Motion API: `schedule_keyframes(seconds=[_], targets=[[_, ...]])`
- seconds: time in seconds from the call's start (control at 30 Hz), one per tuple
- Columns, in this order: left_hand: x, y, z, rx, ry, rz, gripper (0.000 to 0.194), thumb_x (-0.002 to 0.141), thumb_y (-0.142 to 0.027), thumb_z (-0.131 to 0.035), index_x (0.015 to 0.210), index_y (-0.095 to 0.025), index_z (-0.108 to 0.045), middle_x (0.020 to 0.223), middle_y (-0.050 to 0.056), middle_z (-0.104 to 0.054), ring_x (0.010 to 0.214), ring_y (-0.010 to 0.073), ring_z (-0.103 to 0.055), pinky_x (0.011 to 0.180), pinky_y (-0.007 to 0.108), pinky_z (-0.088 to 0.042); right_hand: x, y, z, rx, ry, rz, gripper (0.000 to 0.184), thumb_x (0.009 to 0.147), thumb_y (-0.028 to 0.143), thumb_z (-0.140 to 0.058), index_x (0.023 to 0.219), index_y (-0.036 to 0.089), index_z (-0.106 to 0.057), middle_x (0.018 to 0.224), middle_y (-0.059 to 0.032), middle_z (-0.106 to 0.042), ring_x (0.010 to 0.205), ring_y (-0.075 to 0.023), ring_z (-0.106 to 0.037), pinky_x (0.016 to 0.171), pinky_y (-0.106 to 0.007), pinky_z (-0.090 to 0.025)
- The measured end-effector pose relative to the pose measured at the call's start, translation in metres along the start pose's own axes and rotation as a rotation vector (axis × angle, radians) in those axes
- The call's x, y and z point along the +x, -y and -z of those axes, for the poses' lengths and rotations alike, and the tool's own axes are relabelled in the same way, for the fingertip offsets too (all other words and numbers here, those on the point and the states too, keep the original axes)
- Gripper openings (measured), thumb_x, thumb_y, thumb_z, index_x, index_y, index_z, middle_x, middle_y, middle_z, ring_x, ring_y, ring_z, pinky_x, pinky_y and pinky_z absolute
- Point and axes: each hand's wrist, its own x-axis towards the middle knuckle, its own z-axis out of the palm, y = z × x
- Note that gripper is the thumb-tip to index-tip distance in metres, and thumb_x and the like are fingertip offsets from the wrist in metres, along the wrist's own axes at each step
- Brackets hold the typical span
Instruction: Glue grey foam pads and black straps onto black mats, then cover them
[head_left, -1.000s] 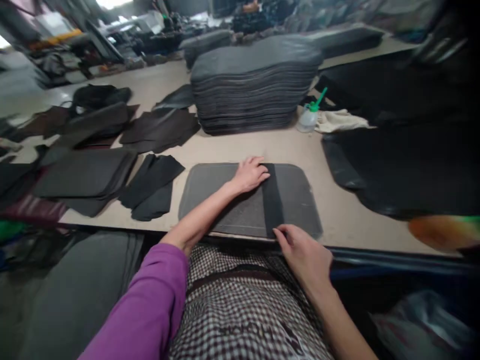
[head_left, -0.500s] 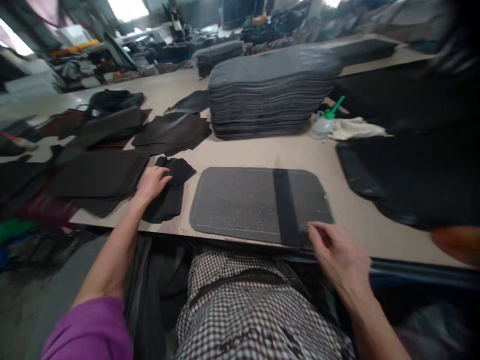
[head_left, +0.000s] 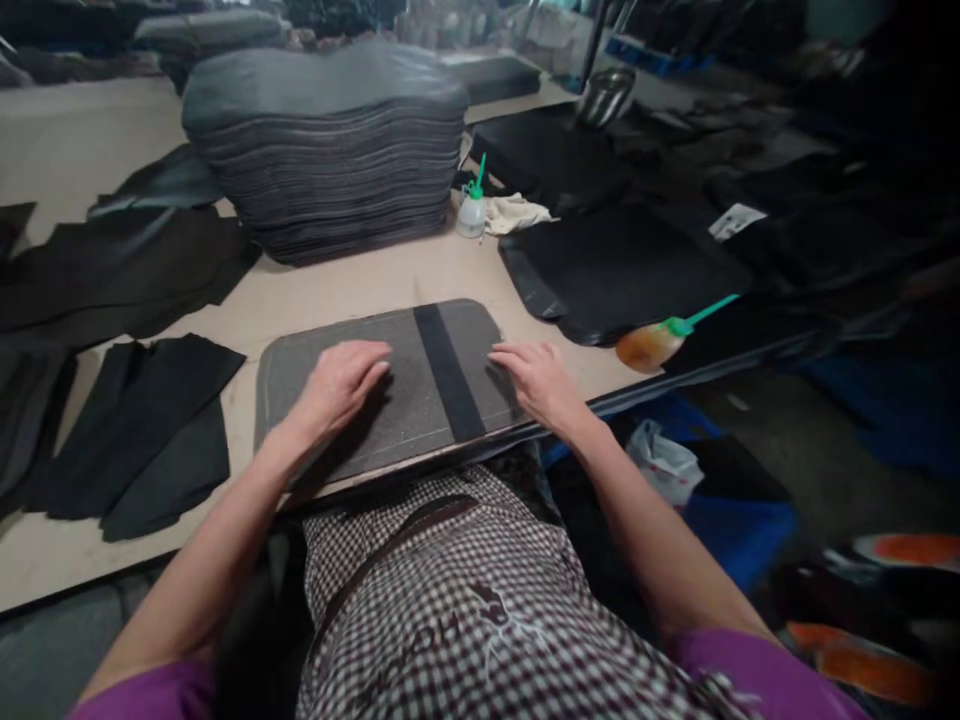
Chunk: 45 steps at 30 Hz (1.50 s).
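Note:
A grey panel [head_left: 405, 400] with rounded corners and a pale line along its border lies flat at the table's front edge. Across its right part runs a black strip [head_left: 450, 372]. My left hand [head_left: 341, 388] is over the panel's left half, fingers extended and thumb a little apart, with nothing seen in it. At the panel's right edge is my right hand [head_left: 541, 385], fingers stretched out towards the strip but apart from it. Whether those fingertips touch the panel is unclear. To the left lie loose black fabric pieces [head_left: 150, 425].
Behind the panel rises a tall stack of grey panels [head_left: 322, 160]. A clear bottle with a green spout [head_left: 471, 213] stands beside a pale cloth [head_left: 514, 213]. Further right are black sheets [head_left: 615, 265] and an amber bottle with a green nozzle [head_left: 651, 346] near the table edge.
My left hand has moved from the black fabric pieces to above the panel. My right hand has shifted from the front corner to the right edge. The view has turned right.

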Motion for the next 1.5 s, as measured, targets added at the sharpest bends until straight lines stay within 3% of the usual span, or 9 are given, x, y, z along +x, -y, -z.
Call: schedule_keyframes(seconds=[0.1,0.2,0.37,0.97,1.1,1.17,1.23,1.37,1.5], targets=[[0.033,-0.033,-0.027,0.059,0.125,-0.093,0.050,0.109,-0.048,-0.029,0.144,-0.025,-0.057,0.152,0.008,-0.059,0.141,0.0234,-0.053,0.117,0.046,-0.040,0.016,0.006,-0.005,-0.050,0.063,0.040,0.055,0.090,-0.003,-0.042,0.138,0.018,-0.059,0.145,-0.0113,-0.058,0.127,-0.0264,-0.054,0.112,-0.050,-0.028],[0.047,-0.055,-0.053,0.138,0.183,-0.125,0.065,0.105,-0.060,-0.028,0.154,-0.021,-0.047,0.163,0.012,-0.045,0.153,0.0268,-0.040,0.123,0.052,-0.032,0.023,0.015,-0.011,-0.088,0.105,0.047,0.053,0.094,-0.002,-0.042,0.139,0.017,-0.059,0.144,-0.0126,-0.059,0.127,-0.0272,-0.054,0.113,-0.051,-0.026],[0.053,-0.060,-0.082,0.231,0.171,-0.053,0.079,0.101,-0.070,-0.026,0.156,-0.017,-0.045,0.167,0.016,-0.037,0.156,0.0309,-0.034,0.126,0.057,-0.026,0.022,0.022,-0.017,-0.100,0.114,0.037,0.041,0.100,0.006,-0.046,0.137,0.014,-0.062,0.141,-0.0135,-0.060,0.128,-0.0308,-0.050,0.111,-0.050,-0.031],[0.061,-0.060,-0.092,0.238,0.153,0.015,0.079,0.101,-0.069,-0.029,0.158,-0.016,-0.041,0.167,0.017,-0.035,0.155,0.0320,-0.034,0.121,0.060,-0.032,0.018,0.019,-0.023,-0.076,0.083,0.025,0.047,0.096,0.003,-0.044,0.138,0.015,-0.062,0.144,-0.0136,-0.059,0.133,-0.0309,-0.048,0.108,-0.051,-0.034],[0.058,-0.059,-0.073,0.141,0.161,0.065,0.077,0.100,-0.072,-0.028,0.151,-0.019,-0.050,0.171,0.017,-0.026,0.159,0.0335,-0.024,0.120,0.063,-0.032,0.011,0.004,-0.034,0.004,0.033,0.038,0.051,0.091,0.001,-0.038,0.132,0.017,-0.066,0.143,-0.0112,-0.061,0.130,-0.0311,-0.054,0.106,-0.055,-0.038],[0.053,-0.046,-0.053,0.129,0.078,0.102,0.070,0.101,-0.069,-0.030,0.148,-0.023,-0.053,0.173,0.014,-0.023,0.160,0.0319,-0.020,0.121,0.061,-0.031,0.011,-0.011,-0.045,0.119,-0.025,0.026,0.045,0.098,0.011,-0.035,0.126,0.020,-0.069,0.137,-0.0095,-0.066,0.126,-0.0309,-0.058,0.102,-0.055,-0.044],[0.039,-0.020,-0.025,0.155,-0.020,0.159,0.059,0.104,-0.062,-0.034,0.147,-0.026,-0.053,0.170,0.011,-0.031,0.159,0.0276,-0.024,0.123,0.055,-0.030,0.014,-0.024,-0.053,0.250,-0.051,0.007,0.041,0.100,0.021,-0.037,0.127,0.021,-0.068,0.131,-0.0097,-0.069,0.121,-0.0305,-0.062,0.098,-0.052,-0.049],[-0.029,0.052,0.043,0.328,-0.042,0.447,0.046,0.106,-0.047,-0.043,0.144,-0.025,-0.055,0.149,0.009,-0.058,0.138,0.0220,-0.049,0.117,0.041,-0.038,0.020,-0.029,-0.042,0.286,-0.120,-0.067,0.037,0.099,0.032,-0.045,0.124,0.024,-0.071,0.117,-0.0106,-0.073,0.105,-0.0324,-0.067,0.088,-0.048,-0.053],[-0.111,0.112,0.095,0.486,0.041,0.698,0.034,0.099,-0.043,-0.057,0.122,-0.021,-0.069,0.124,0.014,-0.067,0.121,0.0306,-0.055,0.100,0.043,-0.046,0.023,-0.009,-0.018,0.280,-0.262,-0.129,0.036,0.098,0.042,-0.046,0.116,0.027,-0.073,0.111,-0.0117,-0.073,0.100,-0.0362,-0.068,0.083,-0.051,-0.053]])
